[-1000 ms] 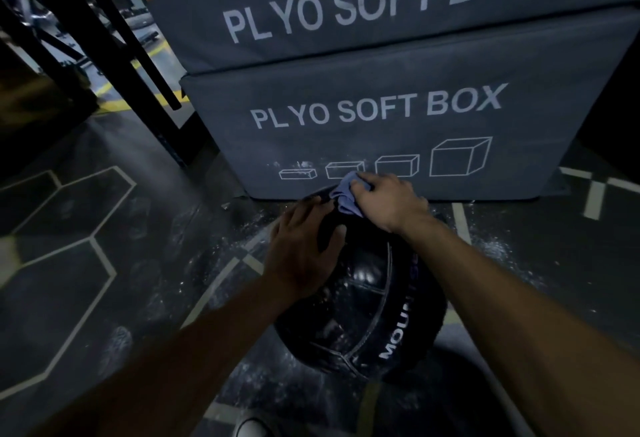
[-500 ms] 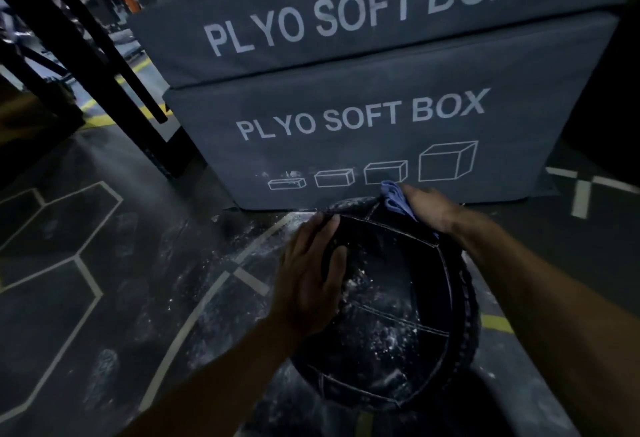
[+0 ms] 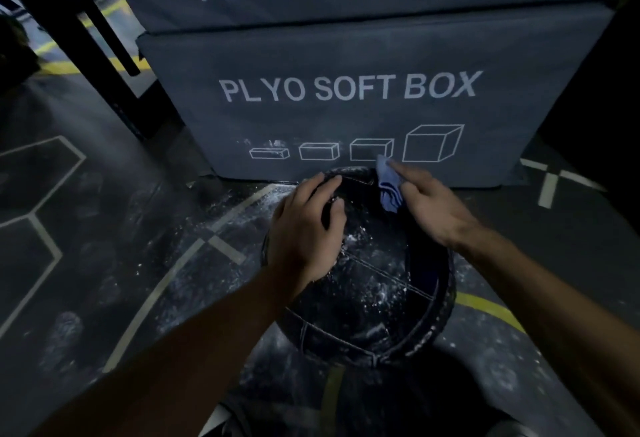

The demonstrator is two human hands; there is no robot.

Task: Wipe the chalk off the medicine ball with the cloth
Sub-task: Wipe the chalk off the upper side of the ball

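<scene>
Cloth [image 3: 388, 187] half hidden under right hand [image 3: 429, 204], ball's [image 3: 367, 291] far side unseen

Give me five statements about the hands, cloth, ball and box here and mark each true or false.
1. The right hand holds the cloth. True.
2. The left hand rests on the ball. True.
3. The ball is wiped clean. False: white chalk specks still show on its top.
4. The cloth is red. False: it is light blue.
5. The ball sits on the floor in front of the box. True.
</scene>
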